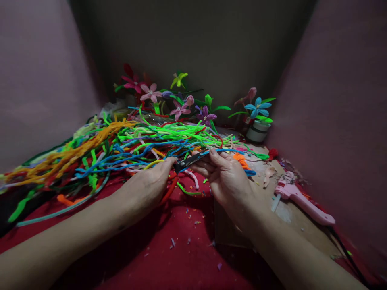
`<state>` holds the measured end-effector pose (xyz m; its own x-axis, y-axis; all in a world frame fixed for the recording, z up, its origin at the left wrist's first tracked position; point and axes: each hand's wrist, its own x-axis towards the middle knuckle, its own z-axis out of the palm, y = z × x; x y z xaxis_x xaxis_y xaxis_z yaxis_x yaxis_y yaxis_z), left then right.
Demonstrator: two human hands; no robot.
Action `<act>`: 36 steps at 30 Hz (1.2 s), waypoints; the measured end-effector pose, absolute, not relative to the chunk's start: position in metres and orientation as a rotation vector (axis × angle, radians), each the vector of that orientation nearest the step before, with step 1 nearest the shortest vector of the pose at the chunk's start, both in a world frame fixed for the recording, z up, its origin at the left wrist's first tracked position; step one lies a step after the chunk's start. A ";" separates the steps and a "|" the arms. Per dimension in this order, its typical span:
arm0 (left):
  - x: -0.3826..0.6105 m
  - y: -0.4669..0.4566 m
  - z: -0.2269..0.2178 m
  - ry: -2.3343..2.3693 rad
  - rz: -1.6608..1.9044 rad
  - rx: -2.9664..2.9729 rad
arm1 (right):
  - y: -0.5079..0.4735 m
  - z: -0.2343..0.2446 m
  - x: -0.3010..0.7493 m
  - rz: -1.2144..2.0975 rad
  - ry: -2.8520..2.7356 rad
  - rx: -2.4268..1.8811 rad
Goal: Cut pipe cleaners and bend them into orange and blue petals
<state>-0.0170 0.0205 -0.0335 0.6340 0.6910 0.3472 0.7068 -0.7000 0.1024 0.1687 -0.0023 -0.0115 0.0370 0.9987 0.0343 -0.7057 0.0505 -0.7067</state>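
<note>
My right hand is closed around a dark pair of scissors whose blades point left toward my left hand. A blue pipe cleaner runs across the right hand's fingertips. My left hand has its fingers curled at the scissor tip, pinching among the pipe cleaners; which strand it grips I cannot make out. A large heap of pipe cleaners in green, blue, orange and yellow lies just beyond both hands on the red cloth.
Finished pipe-cleaner flowers stand at the back, and a blue flower sits above a small white jar. A pink glue gun lies at the right on a board. Pink walls close in on both sides. Small scraps dot the cloth.
</note>
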 end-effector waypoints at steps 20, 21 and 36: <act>-0.008 0.017 -0.038 -1.336 -0.366 -2.843 | -0.003 -0.010 0.165 1.424 -0.614 -0.704; -0.006 0.016 -0.037 -1.356 -0.356 -2.839 | -0.003 -0.011 0.165 1.424 -0.614 -0.705; -0.004 0.014 -0.035 -1.567 -0.406 -2.842 | -0.002 -0.014 0.162 1.429 -0.581 -0.742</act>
<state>-0.0039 0.0142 -0.0354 0.5124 0.8450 0.1533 0.8130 -0.5348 0.2305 0.1619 -0.0016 -0.0137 0.0740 0.9943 -0.0764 -0.6587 -0.0088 -0.7523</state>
